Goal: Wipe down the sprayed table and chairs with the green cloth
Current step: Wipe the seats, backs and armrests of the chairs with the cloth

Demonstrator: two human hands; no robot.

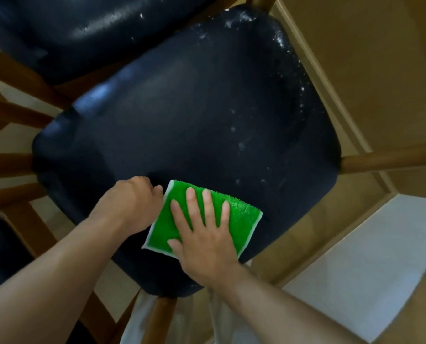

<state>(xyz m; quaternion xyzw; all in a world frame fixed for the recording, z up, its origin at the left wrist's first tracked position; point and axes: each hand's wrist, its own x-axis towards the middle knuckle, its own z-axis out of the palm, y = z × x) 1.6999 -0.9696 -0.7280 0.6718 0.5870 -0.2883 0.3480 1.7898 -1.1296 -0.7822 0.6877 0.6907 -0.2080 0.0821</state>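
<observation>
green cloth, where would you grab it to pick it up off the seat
Pinch the far right corner of the green cloth, coming from the right. It lies flat on the chair seat, the right hand covers its near half, and that corner is bare.

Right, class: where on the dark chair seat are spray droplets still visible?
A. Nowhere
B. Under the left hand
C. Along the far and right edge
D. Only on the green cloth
C: white droplets speckle the chair seat's far and right edge, away from the green cloth under the right hand.
</observation>
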